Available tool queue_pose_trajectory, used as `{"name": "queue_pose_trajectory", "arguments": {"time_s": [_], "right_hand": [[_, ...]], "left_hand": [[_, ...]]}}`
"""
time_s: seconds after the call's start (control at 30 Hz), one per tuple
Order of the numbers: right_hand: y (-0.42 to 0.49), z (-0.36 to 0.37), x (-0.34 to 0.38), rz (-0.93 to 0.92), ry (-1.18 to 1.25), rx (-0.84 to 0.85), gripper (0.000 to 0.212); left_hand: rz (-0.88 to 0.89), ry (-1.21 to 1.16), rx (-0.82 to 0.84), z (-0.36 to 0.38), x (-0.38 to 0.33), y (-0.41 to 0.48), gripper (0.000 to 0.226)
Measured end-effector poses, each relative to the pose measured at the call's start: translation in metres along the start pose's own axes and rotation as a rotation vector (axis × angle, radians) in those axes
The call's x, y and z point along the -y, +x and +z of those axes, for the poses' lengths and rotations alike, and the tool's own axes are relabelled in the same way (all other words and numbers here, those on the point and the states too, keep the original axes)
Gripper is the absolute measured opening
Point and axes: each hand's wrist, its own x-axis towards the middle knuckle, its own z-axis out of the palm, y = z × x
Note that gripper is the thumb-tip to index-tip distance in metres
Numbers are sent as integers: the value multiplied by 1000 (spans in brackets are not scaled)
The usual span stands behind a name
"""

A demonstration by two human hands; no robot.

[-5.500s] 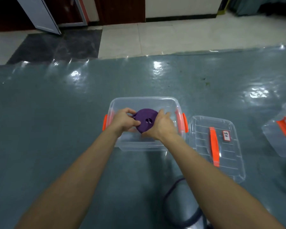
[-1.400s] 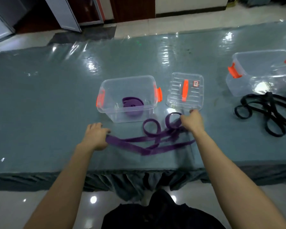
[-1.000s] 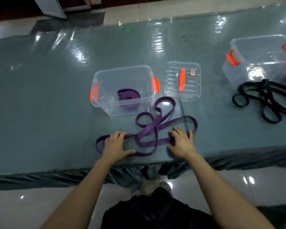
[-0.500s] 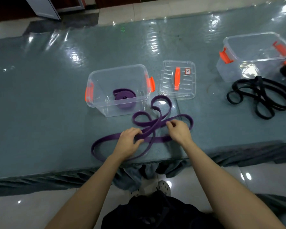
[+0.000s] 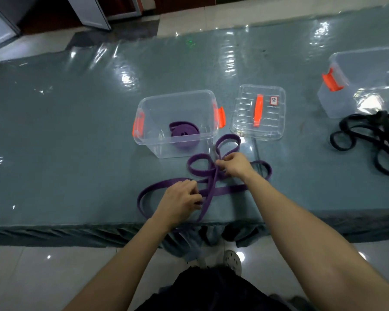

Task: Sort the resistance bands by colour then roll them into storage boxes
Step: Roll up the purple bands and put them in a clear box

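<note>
Bare forearms (image 5: 130, 250), black garment (image 5: 211, 292), pale perforated shoe (image 5: 233, 262)

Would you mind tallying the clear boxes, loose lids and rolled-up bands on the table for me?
Clear boxes: 2 (left box, right box)
Loose lid: 1
Rolled purple band: 1, inside the left box
Total: 4
The loose purple bands and black bands are too tangled to count.
</note>
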Motion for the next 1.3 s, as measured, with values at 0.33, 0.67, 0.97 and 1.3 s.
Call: {"name": "queue_pose_trajectory", "arguments": {"time_s": [0.33, 0.67, 0.97, 1.3], "right_hand": [[-63, -99, 75, -317, 226, -118, 25], [-163, -168, 212, -714, 221, -13, 25], [-182, -162, 346, -982, -161, -121, 21], [-272, -135, 531, -1228, 150, 109, 23]], "left_hand": [[-628, -907, 160, -39, 19, 65, 22], [-310, -863, -152, -181, 15, 211, 35], [-235, -1129, -545, -381, 51, 195, 11], [-77, -756, -995, -598, 90, 147, 23]]}}
